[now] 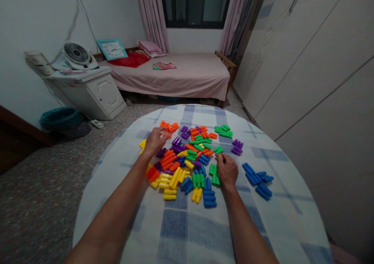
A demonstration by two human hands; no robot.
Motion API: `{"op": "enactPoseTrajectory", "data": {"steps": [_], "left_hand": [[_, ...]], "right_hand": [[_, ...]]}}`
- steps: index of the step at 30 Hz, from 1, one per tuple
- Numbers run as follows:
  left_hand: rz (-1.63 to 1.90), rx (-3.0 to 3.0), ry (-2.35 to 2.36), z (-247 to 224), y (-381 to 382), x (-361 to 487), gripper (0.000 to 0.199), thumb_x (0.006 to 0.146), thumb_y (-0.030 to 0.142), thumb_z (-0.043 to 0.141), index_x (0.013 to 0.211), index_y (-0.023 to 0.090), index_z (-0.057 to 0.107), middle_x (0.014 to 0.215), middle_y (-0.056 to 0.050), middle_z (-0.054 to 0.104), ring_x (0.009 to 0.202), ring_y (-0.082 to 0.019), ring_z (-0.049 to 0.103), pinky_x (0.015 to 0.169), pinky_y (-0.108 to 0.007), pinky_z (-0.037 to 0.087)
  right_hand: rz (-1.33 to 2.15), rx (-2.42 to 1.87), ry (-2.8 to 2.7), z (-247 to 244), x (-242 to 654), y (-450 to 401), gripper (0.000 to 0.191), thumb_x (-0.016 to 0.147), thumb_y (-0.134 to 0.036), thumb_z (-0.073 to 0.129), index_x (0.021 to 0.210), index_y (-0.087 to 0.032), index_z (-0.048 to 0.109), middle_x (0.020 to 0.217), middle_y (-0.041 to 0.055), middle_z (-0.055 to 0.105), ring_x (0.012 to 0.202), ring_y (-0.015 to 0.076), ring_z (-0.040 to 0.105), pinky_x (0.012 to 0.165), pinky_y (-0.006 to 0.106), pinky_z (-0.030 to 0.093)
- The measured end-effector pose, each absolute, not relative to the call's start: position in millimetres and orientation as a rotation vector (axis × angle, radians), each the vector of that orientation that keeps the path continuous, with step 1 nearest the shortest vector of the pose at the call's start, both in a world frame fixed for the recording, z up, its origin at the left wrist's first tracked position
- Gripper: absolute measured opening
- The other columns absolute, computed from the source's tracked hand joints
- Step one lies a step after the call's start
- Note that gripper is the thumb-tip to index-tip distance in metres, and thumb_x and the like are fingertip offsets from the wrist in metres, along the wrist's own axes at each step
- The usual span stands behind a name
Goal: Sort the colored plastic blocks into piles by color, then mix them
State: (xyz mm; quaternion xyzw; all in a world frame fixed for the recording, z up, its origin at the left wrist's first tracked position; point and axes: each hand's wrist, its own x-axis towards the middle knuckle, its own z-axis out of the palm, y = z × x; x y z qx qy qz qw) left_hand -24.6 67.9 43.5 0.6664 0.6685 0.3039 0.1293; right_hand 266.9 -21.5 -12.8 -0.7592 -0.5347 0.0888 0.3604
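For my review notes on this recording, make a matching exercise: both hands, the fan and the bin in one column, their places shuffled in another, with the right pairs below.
1. left hand
2. right hand
3. fan
4. bin

A. on top of the white cabinet
B. right beside green pieces
C. on the floor
D. at the orange pieces

Pairs: 1-D, 2-B, 3-A, 4-C

At twelve o'clock, a dark-framed glass window (198, 6) sits between pink fabric curtains (153, 18) above a pink-sheeted wooden bed (189, 75). A white panelled cabinet (103, 94) stands at ten, a pale wardrobe (292, 84) at two; grey speckled flooring (43, 194) lies at eight.
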Motion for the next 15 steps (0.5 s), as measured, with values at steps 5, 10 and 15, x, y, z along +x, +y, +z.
{"op": "enactPoseTrajectory", "data": {"steps": [5,10,15], "left_hand": [[0.914,1.956,1.895,26.1,3.9,-34.1,0.039,0.089,0.039,0.045,0.113,0.016,0.064,0.116,-0.011,0.066,0.11,-0.022,0.06,0.099,-0.036,0.045],[0.809,2.045,1.853,11.6,-20.8,-32.4,0.042,0.093,0.04,0.039,0.121,0.018,0.061,0.131,-0.011,0.058,0.126,-0.022,0.05,0.111,-0.038,0.035],[0.74,2.07,1.793,6.4,-21.4,-15.9,0.045,0.094,0.038,0.036,0.129,0.017,0.056,0.138,-0.012,0.053,0.132,-0.021,0.044,0.114,-0.038,0.032]], "right_hand": [[0.237,-1.968,-1.383,-11.5,266.6,-21.5,0.036,0.09,-0.036,0.04,0.09,-0.02,0.072,0.092,0.0062,0.069,0.086,0.0185,0.052,0.071,0.028,0.029],[0.23,-1.967,-1.393,-11.5,267.5,-21.3,0.036,0.09,-0.035,0.04,0.091,-0.02,0.073,0.092,0.0067,0.069,0.085,0.0181,0.052,0.072,0.028,0.029],[0.229,-1.972,-1.394,-10.7,267.4,-21.4,0.036,0.09,-0.035,0.04,0.092,-0.019,0.073,0.094,0.0079,0.069,0.086,0.0184,0.052,0.072,0.028,0.03]]}}
